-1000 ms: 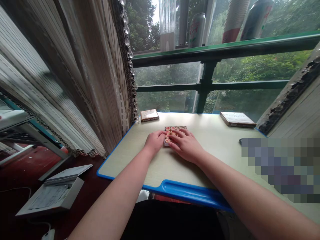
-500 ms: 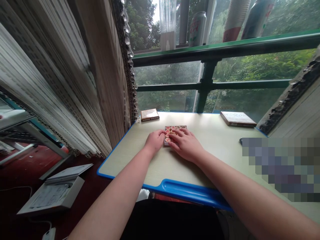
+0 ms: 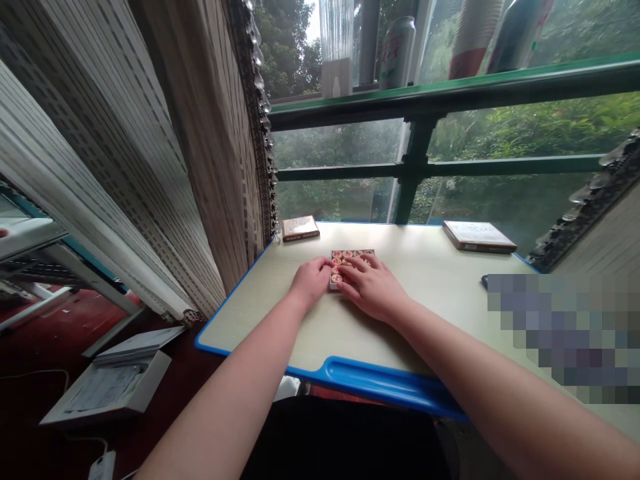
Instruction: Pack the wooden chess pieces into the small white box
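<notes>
A small square wooden box of round chess pieces with red marks (image 3: 353, 254) lies in the middle of the pale desk (image 3: 435, 270). My left hand (image 3: 310, 283) rests against the box's left side, its fingers curled and its thumb at the edge. Flat over the near rows of pieces lies my right hand (image 3: 374, 289), fingers stretched forward and covering them. Only the far row of pieces shows past my fingers.
A small closed box (image 3: 299, 228) sits at the desk's back left by the curtain (image 3: 200, 147). A flat box (image 3: 479, 237) lies at the back right. The desk's near edge has a blue groove (image 3: 380, 380). Cans (image 3: 397, 43) stand on the window ledge. An open white box (image 3: 107, 390) lies on the floor.
Both hands stay on the box of pieces. The view has shifted slightly, and the curtain at the right has swung further right.
</notes>
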Motion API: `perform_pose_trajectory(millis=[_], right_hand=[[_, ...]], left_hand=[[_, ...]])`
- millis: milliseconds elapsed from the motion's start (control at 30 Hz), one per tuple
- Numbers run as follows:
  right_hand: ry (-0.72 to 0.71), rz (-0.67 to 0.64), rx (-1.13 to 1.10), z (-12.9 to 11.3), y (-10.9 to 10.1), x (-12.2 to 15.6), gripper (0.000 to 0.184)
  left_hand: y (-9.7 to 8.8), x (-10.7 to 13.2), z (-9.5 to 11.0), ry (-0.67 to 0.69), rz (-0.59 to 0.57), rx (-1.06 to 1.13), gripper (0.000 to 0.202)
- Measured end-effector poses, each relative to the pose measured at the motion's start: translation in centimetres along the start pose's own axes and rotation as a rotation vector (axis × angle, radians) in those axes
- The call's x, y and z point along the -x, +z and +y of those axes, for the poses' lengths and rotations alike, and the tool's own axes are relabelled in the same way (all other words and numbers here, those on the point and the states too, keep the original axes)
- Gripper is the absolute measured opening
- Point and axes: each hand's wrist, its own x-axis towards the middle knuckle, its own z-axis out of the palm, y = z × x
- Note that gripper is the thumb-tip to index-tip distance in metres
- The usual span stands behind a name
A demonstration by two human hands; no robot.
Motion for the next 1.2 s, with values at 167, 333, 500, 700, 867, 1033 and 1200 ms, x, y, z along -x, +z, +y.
perform_pose_trajectory(millis=[167, 333, 500, 700, 867, 1033, 1200], right_hand=[[0.017, 0.003, 0.013, -0.28, -0.30, 0.07, 0.047], [0.056, 0.041, 0.050, -0.71, -0.40, -0.04, 0.048], [0.091, 0.051, 0.090, -0.56, 0.07, -0.21, 0.051], [0.088, 0.006, 0.084, -0.56, 0.01, -0.20, 0.054], [0.058, 0.019, 0.086, -0.68, 0.00, -0.18, 0.054], [0.060, 0.022, 0.082, -0.60, 0.21, -0.20, 0.054], [0.063, 0.032, 0.079, -0.58, 0.36, -0.16, 0.054]], left_hand=[[0.20, -0.12, -0.30, -0.001, -0.007, 0.022, 0.028], [0.39, -0.37, -0.48, 0.030, -0.002, 0.007, 0.035], [0.47, -0.54, -0.51, 0.039, 0.004, -0.093, 0.039], [0.60, -0.63, -0.68, 0.061, -0.013, -0.124, 0.040], [0.75, -0.71, -0.82, 0.063, -0.019, -0.147, 0.042], [0.76, -0.73, -0.80, 0.051, -0.024, -0.162, 0.042], [0.68, -0.63, -0.62, 0.051, -0.024, -0.150, 0.041]])
